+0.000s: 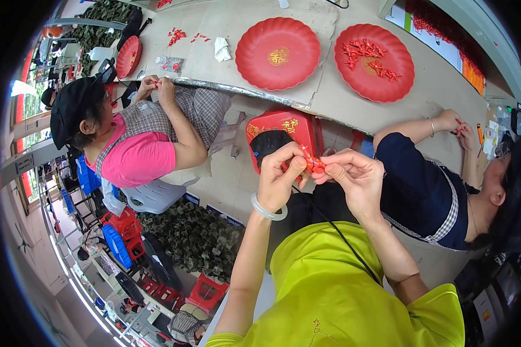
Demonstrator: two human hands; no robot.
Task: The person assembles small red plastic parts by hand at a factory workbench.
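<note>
A small red piece is pinched between two bare hands above the worker's lap, the left hand gripping from 9 o'clock, the right hand from 3, thumbs and forefingers closed upon it. At 1 o'clock on the tabletop, a scalloped red plate bears similar red pieces. With only fingertips holding something so small, a slip could drop it toward the lap or the red box at 11 o'clock; uneven pulling might bend or tear it. Fingers hide its ends, its exact shape is unclear, and a black object partly covers the box.
</note>
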